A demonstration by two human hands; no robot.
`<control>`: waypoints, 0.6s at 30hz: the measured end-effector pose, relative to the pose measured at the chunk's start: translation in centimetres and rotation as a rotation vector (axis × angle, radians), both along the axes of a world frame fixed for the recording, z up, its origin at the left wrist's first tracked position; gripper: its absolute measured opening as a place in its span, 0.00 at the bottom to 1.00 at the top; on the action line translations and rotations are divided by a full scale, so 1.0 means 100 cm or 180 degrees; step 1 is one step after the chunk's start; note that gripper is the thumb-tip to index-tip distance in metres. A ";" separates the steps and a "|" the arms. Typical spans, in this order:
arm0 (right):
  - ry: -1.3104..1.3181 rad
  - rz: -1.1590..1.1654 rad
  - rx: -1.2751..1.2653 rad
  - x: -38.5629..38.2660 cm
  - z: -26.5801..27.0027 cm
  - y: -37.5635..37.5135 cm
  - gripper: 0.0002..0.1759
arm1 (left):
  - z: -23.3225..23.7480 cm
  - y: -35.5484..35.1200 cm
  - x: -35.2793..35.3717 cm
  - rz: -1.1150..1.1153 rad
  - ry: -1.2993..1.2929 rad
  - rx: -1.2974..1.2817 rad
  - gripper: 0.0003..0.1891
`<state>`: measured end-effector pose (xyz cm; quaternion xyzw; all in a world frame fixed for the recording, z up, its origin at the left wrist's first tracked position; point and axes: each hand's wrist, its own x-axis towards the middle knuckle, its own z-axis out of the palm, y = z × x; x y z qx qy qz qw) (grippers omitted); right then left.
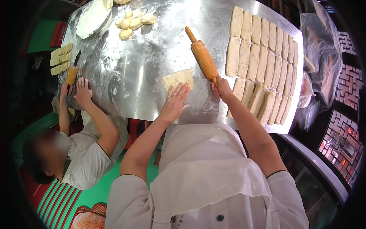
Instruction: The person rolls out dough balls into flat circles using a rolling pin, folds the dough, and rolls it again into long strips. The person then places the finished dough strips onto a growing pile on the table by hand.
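Under my left hand (177, 101) lies a flat, roughly square sheet of dough (182, 77) on the steel table (152, 57). The fingers are stretched out over the sheet's lower part. My right hand (222, 88) is wrapped round the lower handle of a wooden rolling pin (205, 60). The pin slants up and to the left, apart from the sheet, with its far handle free. To the right of the pin, long strips of speckled dough (246, 58) lie side by side in rows.
A co-worker (91, 152) at the left holds another rolling pin (71, 74) near folded dough pieces (61, 59). Several dough balls (135, 22) and a container of flour (92, 19) are at the back. Plastic bags (318, 57) hang beyond the right edge.
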<state>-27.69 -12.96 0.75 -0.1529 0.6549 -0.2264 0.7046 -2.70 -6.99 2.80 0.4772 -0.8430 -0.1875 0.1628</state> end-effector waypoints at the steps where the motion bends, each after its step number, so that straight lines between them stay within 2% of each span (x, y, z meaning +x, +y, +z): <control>1: 0.0004 -0.0001 -0.0003 -0.001 0.001 0.000 0.23 | 0.000 -0.006 0.002 -0.0030 0.0169 0.0113 0.23; 3: -0.0020 -0.0017 0.0031 0.001 0.003 -0.001 0.23 | 0.000 -0.020 0.009 -0.0047 0.0325 0.0222 0.23; 5: -0.0035 0.0025 0.0005 0.001 0.002 0.000 0.23 | -0.001 -0.043 0.012 0.0506 0.0551 0.0254 0.23; 6: -0.0039 0.0055 -0.0016 0.000 0.001 0.000 0.23 | -0.002 -0.056 0.011 0.0509 0.0555 0.0252 0.23; 8: -0.0019 0.0059 -0.0027 0.000 0.002 0.000 0.23 | -0.005 -0.078 0.010 0.0877 0.0199 0.0257 0.20; 9: -0.0006 0.0062 -0.0036 0.000 0.001 0.000 0.24 | -0.008 -0.084 0.012 0.0884 0.0202 0.0260 0.20; 11: 0.0000 0.0075 -0.0028 -0.001 0.001 0.000 0.24 | -0.011 -0.090 0.017 0.0284 -0.0065 0.0795 0.17; 18: -0.0051 0.0114 -0.0011 -0.003 0.002 -0.001 0.23 | 0.009 -0.041 0.011 0.0179 0.0008 0.0666 0.13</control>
